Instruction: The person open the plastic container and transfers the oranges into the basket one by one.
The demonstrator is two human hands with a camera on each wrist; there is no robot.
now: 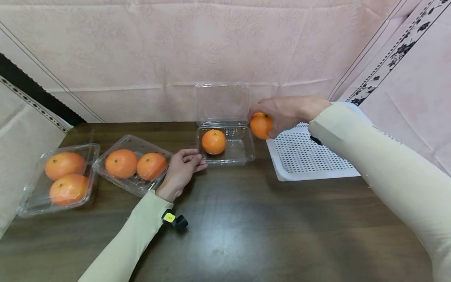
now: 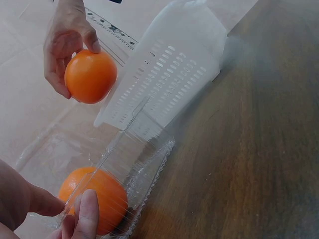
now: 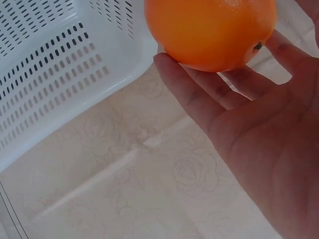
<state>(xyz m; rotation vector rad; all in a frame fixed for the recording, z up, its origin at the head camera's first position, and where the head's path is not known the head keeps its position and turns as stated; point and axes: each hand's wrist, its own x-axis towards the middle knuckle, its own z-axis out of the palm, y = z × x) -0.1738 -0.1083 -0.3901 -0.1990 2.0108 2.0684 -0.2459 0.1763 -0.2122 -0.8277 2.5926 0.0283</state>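
My right hand grips an orange in the air, between the white basket and the open clear plastic box. In the right wrist view its fingers curl round this orange. Another orange sits in the left half of the box, whose lid stands raised at the back. At the box's front left corner is my left hand. The left wrist view shows its thumb and finger pinching the box's rim, close by the orange inside.
A white perforated basket stands on the right of the brown table. To the left, one clear box holds two oranges, and another box at the far left holds two more. A patterned pink cloth hangs behind.
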